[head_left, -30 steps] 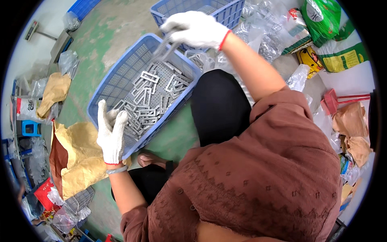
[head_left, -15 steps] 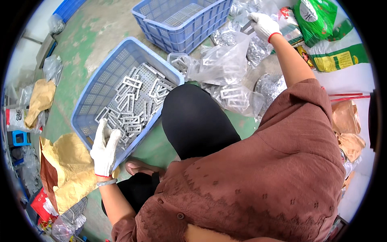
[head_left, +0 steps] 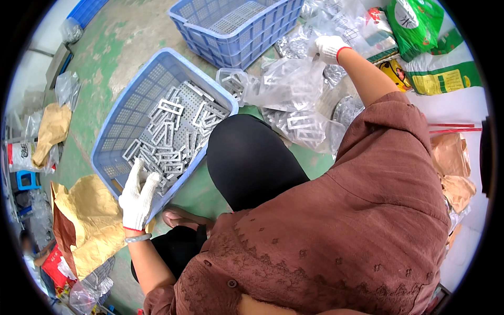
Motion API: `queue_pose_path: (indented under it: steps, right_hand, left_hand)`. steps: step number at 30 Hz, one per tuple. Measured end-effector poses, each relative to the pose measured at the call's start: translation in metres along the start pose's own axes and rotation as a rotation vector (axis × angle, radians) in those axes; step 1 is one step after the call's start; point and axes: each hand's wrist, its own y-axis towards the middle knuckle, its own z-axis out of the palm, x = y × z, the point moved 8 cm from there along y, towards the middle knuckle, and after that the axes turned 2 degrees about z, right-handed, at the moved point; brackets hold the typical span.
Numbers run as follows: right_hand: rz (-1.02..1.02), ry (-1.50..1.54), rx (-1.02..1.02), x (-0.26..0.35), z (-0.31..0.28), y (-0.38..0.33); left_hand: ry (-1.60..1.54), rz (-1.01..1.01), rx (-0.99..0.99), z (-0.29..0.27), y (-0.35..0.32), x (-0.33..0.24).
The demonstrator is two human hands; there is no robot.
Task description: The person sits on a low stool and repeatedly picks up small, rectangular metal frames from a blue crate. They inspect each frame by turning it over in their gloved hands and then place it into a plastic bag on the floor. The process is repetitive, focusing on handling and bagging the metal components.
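My left hand (head_left: 137, 197), in a white knitted glove, rests at the near end of a blue plastic crate (head_left: 97, 142). Its fingers are stretched apart and nothing shows between them. Many small rectangular metal frames (head_left: 170, 107) lie jumbled in that crate. Off to the far right, my gloved right hand (head_left: 332, 49) is closed on a grey metal frame (head_left: 316, 56), of which only a small end shows. Below that hand lies a clear plastic bag (head_left: 294, 84), and a nearer bag (head_left: 307, 123) has more metal frames inside.
A second blue crate (head_left: 231, 47) stands beyond the first. Crumpled brown paper (head_left: 92, 226) is at the left. Green and white sacks (head_left: 446, 73) lean by the right wall. Behind the bags are foil-like silvery bundles (head_left: 294, 46). A blurred person (head_left: 31, 254) shows at the lower left rim.
My right hand has come a little nearer and to the left, over the clear bag, with the metal frame still in it. My left hand has hardly moved. A person has appeared at the lower left.
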Motion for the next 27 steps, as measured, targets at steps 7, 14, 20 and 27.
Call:
queue_pose_path:
  steps: [7, 14, 20, 27]
  right_hand:
    - [0.110, -0.276, 0.420, -0.038, 0.078, 0.019]
    - [0.128, -0.345, 0.316, -0.021, 0.042, 0.001]
    - [-0.025, -0.073, 0.028, 0.086, -0.018, 0.014]
    - [-0.311, 0.302, -0.112, 0.225, -0.036, 0.039]
  left_hand:
    - [-0.055, -0.024, 0.063, 0.008, 0.003, 0.009]
    - [0.021, 0.011, 0.067, 0.009, 0.004, 0.007]
    - [-0.014, -0.040, 0.083, 0.014, 0.004, 0.007]
    - [0.246, 0.053, 0.070, 0.007, 0.005, 0.023]
